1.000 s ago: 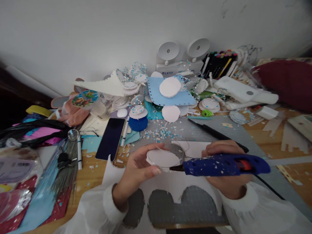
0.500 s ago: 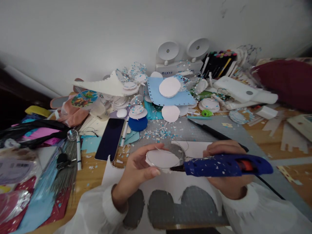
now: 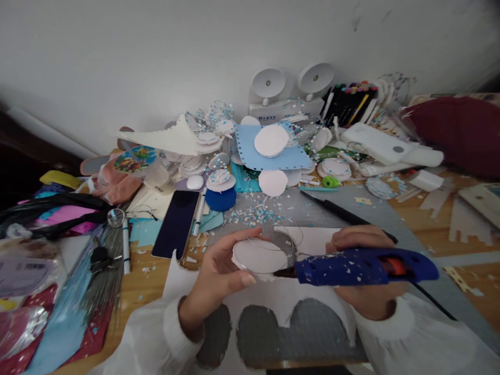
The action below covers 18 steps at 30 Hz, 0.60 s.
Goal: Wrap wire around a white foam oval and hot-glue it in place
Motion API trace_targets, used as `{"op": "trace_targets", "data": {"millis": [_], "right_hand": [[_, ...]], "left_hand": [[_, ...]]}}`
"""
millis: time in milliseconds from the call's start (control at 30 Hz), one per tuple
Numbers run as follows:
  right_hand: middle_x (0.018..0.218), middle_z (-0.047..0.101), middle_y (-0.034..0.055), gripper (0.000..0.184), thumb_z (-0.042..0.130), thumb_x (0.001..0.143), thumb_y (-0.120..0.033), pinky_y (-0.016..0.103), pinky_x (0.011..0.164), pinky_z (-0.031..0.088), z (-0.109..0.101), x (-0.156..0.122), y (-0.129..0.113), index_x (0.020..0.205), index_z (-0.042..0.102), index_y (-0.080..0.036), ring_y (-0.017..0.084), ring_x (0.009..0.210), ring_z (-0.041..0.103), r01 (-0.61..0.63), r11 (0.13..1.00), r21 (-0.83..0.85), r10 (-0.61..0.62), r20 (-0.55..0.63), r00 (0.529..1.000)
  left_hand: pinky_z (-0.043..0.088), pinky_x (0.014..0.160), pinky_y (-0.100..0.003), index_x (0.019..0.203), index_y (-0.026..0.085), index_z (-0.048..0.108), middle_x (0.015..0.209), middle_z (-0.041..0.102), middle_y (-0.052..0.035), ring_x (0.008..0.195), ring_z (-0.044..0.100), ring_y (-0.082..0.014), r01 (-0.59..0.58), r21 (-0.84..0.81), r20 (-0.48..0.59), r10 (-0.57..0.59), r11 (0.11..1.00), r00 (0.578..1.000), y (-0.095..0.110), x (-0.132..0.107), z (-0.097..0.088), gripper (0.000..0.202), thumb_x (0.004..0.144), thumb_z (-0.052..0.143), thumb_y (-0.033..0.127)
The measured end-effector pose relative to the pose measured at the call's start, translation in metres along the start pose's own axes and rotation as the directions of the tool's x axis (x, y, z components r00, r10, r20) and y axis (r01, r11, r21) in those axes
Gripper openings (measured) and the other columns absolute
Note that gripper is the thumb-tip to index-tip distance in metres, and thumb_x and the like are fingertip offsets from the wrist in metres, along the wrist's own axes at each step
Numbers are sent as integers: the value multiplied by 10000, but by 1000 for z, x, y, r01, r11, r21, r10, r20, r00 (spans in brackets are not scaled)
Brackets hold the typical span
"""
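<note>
Between the thumb and fingers of my left hand is a white paper disc, held nearly level, with a thin wire looped around its edge and curling off to the right. My right hand is closed around a blue glue gun specked with white bits. Its dark nozzle points left and meets, or nearly meets, the disc's near right edge. Below both hands lies a white sheet with rounded pieces cut out of it. The glue gun covers part of my right fingers.
A black phone lies left of the hands. Blue and white scraps litter the grey mat. A black pen-like tool rests beyond my right hand. Stacked paper discs and a blue sheet stand behind, before a two-headed lamp.
Hardly anything differs. The glue gun and its nozzle have shifted very slightly down along the disc's near edge, and the wire loop at the right has moved a little.
</note>
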State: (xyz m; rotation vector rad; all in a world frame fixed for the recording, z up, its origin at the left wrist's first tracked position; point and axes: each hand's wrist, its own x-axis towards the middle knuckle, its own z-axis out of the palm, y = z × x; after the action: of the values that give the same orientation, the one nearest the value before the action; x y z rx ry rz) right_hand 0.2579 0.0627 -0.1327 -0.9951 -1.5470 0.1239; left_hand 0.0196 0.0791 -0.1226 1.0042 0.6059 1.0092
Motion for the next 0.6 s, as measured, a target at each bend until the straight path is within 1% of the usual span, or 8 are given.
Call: {"op": "trace_targets", "data": {"millis": [167, 267, 367, 500, 600], "right_hand": [[702, 594, 28, 201, 709, 682, -241, 388, 536, 438, -1, 0, 1, 855, 605, -240, 222, 634, 540, 5, 1000, -12, -4, 16, 1000], [701, 593, 20, 182, 703, 699, -235, 382, 543, 438, -1, -1, 1, 849, 601, -251, 220, 634, 543, -2, 1000, -24, 2, 3, 1000], [697, 591, 8, 186, 718, 692, -229, 373, 549, 445, -1, -1, 1, 834, 601, -255, 214, 633, 551, -8, 1000, -28, 8, 2, 1000], [696, 592, 10, 205, 728, 687, -292, 384, 551, 452, -2, -2, 1, 848, 605, -270, 222, 631, 548, -29, 1000, -6, 29, 7, 1000], [701, 592, 10, 164, 708, 706, -284, 379, 554, 446, -1, -2, 2, 831, 603, -272, 217, 632, 549, -28, 1000, -2, 28, -6, 1000]], "left_hand": [[534, 860, -249, 1200, 231, 653, 1157, 705, -82, 998, 679, -210, 0, -39, 25, 1, 999, 1000, -2, 0, -1, 591, 653, 824, 378], [534, 867, -252, 1201, 236, 652, 1160, 704, -78, 1000, 680, -209, 6, -55, 29, -5, 998, 1000, -2, 0, -2, 578, 662, 819, 361], [534, 863, -250, 1195, 236, 655, 1156, 706, -78, 999, 681, -209, 11, -57, 29, -9, 998, 1000, -2, -1, -1, 576, 658, 821, 360], [533, 860, -251, 1199, 240, 652, 1157, 706, -74, 997, 681, -208, 10, -63, 40, -7, 998, 999, -1, -1, -1, 578, 660, 817, 367], [530, 853, -241, 1202, 235, 651, 1154, 706, -79, 986, 683, -204, 2, -55, 43, 0, 998, 999, 0, -1, 0, 584, 661, 814, 380]]}}
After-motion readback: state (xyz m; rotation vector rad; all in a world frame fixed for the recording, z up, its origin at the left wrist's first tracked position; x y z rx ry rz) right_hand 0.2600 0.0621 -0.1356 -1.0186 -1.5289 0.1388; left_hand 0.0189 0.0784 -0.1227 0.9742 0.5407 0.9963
